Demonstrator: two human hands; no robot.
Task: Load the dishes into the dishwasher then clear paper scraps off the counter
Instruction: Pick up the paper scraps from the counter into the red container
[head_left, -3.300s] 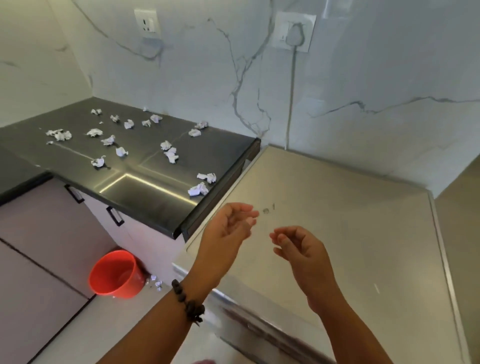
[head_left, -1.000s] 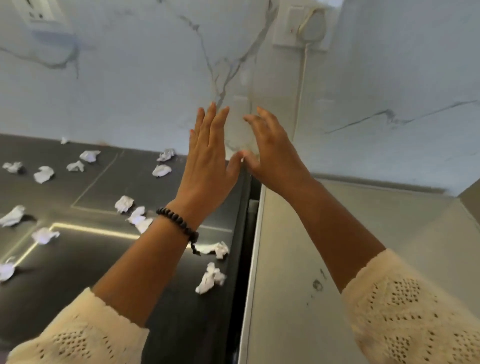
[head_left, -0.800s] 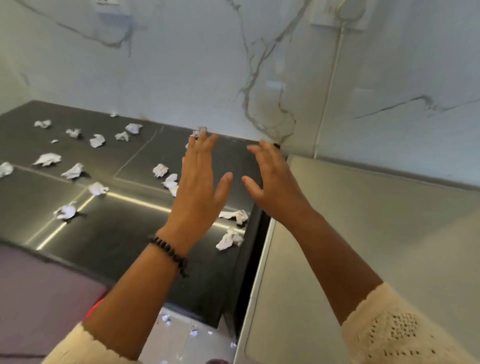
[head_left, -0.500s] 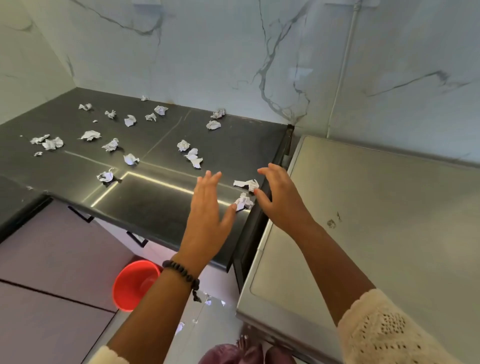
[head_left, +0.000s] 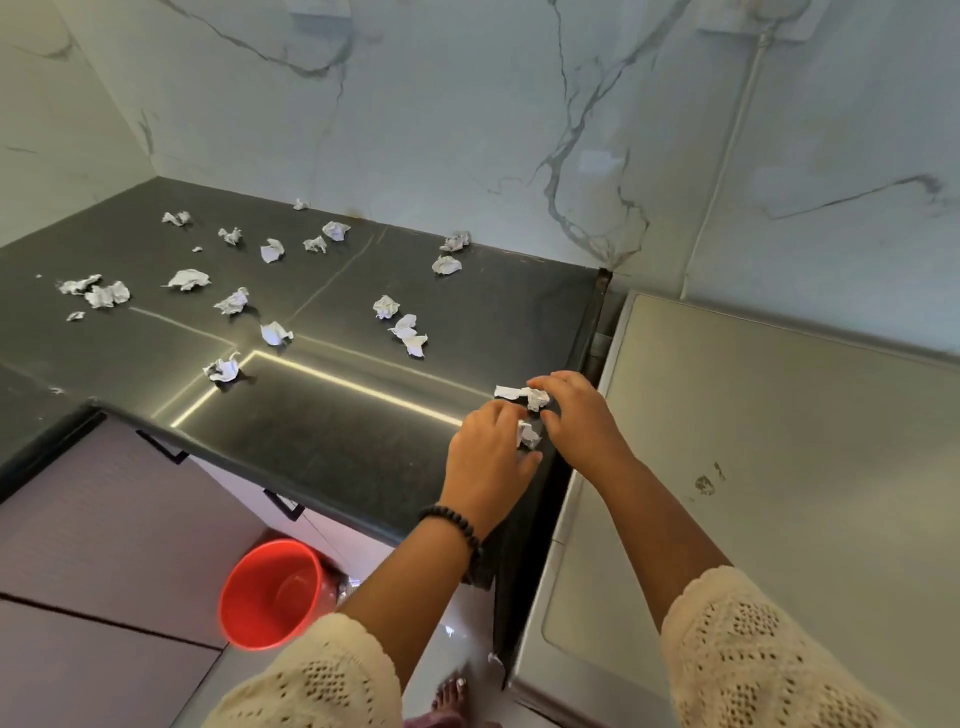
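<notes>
The paper-clearing step looks begun: at the right end of the dark counter (head_left: 322, 441) the left hand (head_left: 488, 457) and right hand (head_left: 582, 421) each curl loosely around a paper scrap (head_left: 535, 399), so next they should pinch and lift, probably towards the red bucket (head_left: 270, 592)

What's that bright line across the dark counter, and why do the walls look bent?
Head view: the line is glare, a light reflected in the glossy counter, running toward the left hand. Head view: the wide-angle lens bows the marble wall and counter edges. Head view: paper scraps stay fairly sharp.
</notes>
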